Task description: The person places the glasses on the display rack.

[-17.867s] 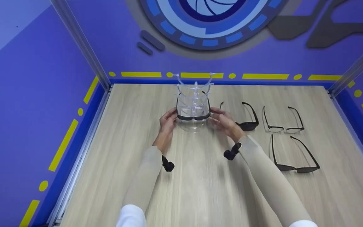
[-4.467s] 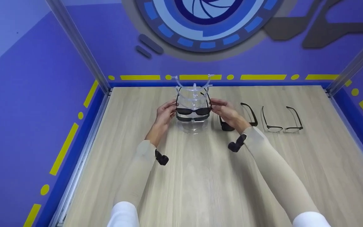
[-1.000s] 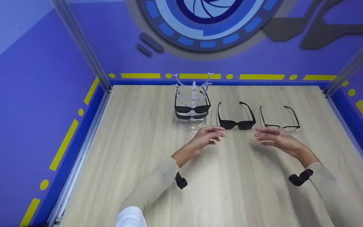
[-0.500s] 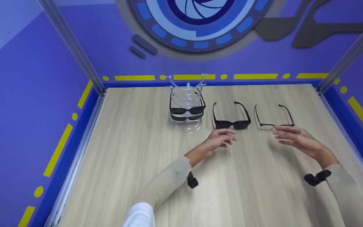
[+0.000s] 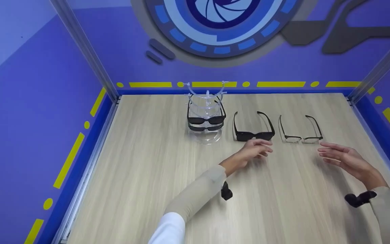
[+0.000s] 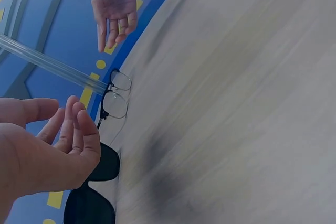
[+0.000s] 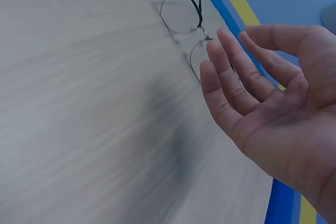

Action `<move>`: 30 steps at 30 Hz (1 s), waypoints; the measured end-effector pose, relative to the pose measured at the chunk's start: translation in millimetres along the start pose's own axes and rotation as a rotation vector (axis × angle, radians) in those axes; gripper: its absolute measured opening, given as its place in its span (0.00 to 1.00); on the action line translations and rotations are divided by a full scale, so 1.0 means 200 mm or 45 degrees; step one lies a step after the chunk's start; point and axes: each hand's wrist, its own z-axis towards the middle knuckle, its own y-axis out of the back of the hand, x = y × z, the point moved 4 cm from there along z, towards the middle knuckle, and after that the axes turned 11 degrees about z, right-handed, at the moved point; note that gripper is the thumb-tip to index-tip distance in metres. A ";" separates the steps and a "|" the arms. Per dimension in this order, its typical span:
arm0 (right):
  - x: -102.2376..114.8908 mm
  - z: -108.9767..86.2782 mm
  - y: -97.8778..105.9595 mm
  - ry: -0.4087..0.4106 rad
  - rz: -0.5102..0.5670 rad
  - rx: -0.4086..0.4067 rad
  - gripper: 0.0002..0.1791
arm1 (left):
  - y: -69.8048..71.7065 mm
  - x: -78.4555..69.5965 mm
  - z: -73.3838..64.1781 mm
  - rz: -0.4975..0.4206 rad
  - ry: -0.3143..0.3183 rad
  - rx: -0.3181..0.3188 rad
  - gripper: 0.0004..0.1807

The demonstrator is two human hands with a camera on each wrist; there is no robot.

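My left hand hovers just in front of the black sunglasses lying on the table, fingers loosely bent around nothing. Whether it touches them I cannot tell. Off to the right, my right hand is held in the air, relaxed and holding nothing, near the clear-lens eyeglasses. These eyeglasses stand on the table with temples unfolded toward the back; the right wrist view shows them past the fingers. A clear eyewear display stand bears two pairs: upper sunglasses and lower sunglasses.
The wooden table is bounded by a blue-purple back wall and side walls with yellow markings. Metal posts stand at the corners. The stand's upper tiers, near the back, carry no eyewear.
Since the oldest frame, sunglasses from the front right have gone onto the stand above the lower pair. Both hands have since left the stand and, over the last second, moved further right.
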 end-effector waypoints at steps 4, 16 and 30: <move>-0.02 0.00 0.06 -0.029 0.013 -0.045 0.22 | -0.04 0.00 0.04 -0.015 0.015 -0.011 0.16; -0.10 0.00 0.14 -0.030 0.170 -0.166 0.22 | -0.16 0.05 0.14 -0.059 0.052 -0.019 0.19; -0.08 0.12 0.11 0.129 0.402 -0.302 0.21 | -0.29 0.03 0.26 -0.119 -0.004 -0.033 0.31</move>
